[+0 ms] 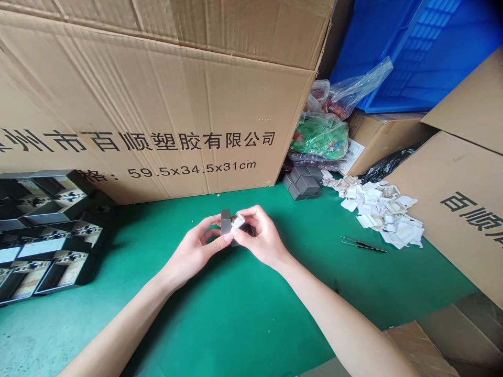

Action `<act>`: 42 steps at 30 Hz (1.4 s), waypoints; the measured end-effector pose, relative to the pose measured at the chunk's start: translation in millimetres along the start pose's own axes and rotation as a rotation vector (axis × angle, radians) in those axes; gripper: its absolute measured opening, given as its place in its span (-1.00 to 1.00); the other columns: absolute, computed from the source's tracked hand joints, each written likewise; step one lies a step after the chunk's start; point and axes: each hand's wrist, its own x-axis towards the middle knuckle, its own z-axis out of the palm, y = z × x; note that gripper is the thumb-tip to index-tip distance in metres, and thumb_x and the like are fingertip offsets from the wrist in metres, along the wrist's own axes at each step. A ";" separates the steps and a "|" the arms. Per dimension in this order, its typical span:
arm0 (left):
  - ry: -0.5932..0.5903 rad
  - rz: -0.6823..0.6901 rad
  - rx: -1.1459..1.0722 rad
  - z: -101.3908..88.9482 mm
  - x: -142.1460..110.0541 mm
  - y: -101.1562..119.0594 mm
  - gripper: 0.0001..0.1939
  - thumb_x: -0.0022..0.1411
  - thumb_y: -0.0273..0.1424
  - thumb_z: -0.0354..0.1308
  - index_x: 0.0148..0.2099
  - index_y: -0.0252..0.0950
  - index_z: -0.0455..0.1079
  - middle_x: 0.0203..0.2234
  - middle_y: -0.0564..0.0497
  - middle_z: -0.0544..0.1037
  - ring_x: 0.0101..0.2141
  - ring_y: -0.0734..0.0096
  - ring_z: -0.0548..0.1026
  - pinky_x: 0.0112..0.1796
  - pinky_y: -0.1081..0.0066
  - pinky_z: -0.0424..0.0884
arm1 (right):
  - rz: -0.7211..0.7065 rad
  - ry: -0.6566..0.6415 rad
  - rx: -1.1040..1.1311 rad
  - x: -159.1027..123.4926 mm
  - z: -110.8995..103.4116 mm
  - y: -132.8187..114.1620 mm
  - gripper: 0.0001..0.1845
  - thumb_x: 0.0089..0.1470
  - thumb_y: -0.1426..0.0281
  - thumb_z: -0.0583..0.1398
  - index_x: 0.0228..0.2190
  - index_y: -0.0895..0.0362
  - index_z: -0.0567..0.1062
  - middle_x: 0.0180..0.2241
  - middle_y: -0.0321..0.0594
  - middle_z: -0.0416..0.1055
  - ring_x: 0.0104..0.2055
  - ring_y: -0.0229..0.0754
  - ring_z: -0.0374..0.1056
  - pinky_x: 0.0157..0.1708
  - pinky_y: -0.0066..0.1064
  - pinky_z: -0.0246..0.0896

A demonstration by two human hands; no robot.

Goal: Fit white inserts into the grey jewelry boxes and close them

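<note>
Over the middle of the green tabletop, my left hand (198, 245) grips a small dark grey box (225, 221) whose lid appears to stand up. A small white insert (238, 220) is pinched between the thumb and fingers of my right hand (264, 238), right at the box's opening. My fingers cover much of the box, and its inside cannot be seen. Further right, several closed grey boxes (304, 183) are stacked beside a loose heap of white inserts (387, 212). Dark tweezers (363, 244) lie in front of that heap.
Open black boxes with printed inner parts (43, 225) are piled at the left. A large carton (157, 99) walls off the back. Filled plastic bags (320, 136), a blue crate (393, 52) and another carton (451, 193) stand along the right. Cardboard (416, 348) sits at the lower right.
</note>
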 end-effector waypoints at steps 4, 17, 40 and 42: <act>0.008 -0.013 -0.017 -0.4 -0.3 -1.0 -0.38 0.20 -0.14 0.31 0.25 -0.19 0.31 0.02 -0.08 0.55 -0.03 0.13 0.50 0.09 0.07 0.35 | 0.005 -0.061 0.015 2.0 -4.5 0.9 -0.62 0.00 0.22 0.34 -0.18 0.05 0.38 -0.21 -0.22 0.54 -0.19 -0.15 0.46 -0.21 -0.32 0.35; 0.044 0.013 0.018 -2.3 1.4 -5.8 -0.36 0.15 -0.12 0.33 0.22 -0.21 0.36 0.03 -0.09 0.53 -0.09 0.15 0.50 0.03 0.10 0.39 | -0.028 -0.163 -0.135 3.6 -12.3 -8.3 -0.72 0.06 0.28 0.29 -0.18 0.05 0.41 -0.15 -0.27 0.51 -0.08 -0.15 0.43 -0.06 -0.28 0.31; 0.002 0.047 0.126 -7.0 4.4 -5.4 -0.36 0.13 -0.11 0.33 0.21 -0.21 0.40 0.04 -0.13 0.49 -0.08 0.12 0.50 -0.01 0.12 0.42 | -0.084 -0.203 -0.219 0.1 -14.9 -13.3 -0.75 0.03 0.30 0.29 -0.22 0.05 0.42 -0.18 -0.26 0.54 -0.11 -0.13 0.48 -0.06 -0.24 0.36; -0.004 0.049 0.123 -8.2 5.1 -6.9 -0.34 0.14 -0.12 0.33 0.24 -0.23 0.37 0.06 -0.15 0.48 -0.07 0.13 0.50 0.00 0.12 0.41 | -0.084 -0.205 -0.225 0.4 -15.8 -13.8 -0.74 0.03 0.30 0.29 -0.21 0.05 0.43 -0.18 -0.26 0.55 -0.10 -0.13 0.48 -0.06 -0.25 0.36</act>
